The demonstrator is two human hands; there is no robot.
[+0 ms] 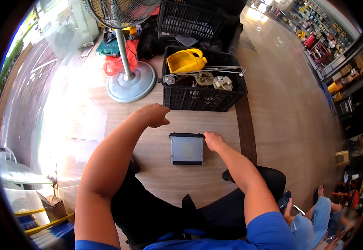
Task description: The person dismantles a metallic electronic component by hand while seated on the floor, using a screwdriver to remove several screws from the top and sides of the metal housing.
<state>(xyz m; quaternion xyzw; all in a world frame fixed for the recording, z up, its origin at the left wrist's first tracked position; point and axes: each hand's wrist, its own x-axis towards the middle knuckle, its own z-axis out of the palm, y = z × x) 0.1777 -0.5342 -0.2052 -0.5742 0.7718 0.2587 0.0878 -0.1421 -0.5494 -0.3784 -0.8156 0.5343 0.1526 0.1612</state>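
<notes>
A flat, grey metal box with black edges (187, 150), which looks like a car stereo unit, lies on the floor in front of me. My right hand (214, 141) is at its far right corner, fingers curled in against the black far edge. Away from the box, my left hand (153, 116) hangs over the floor to the far left of it, with thumb and fingers apart and nothing visible in them. Beyond both hands stands a black plastic crate (202, 98) holding a yellow cut-open jug (186, 61), metal rods and round pale parts.
To the left of the crate, a standing fan (131, 83) rests on a round base beside a red plastic bag (114, 63) and a green case (107, 49). Another black crate (190, 21) is behind. A person's jeans (315, 216) show at lower right, near stocked shelves.
</notes>
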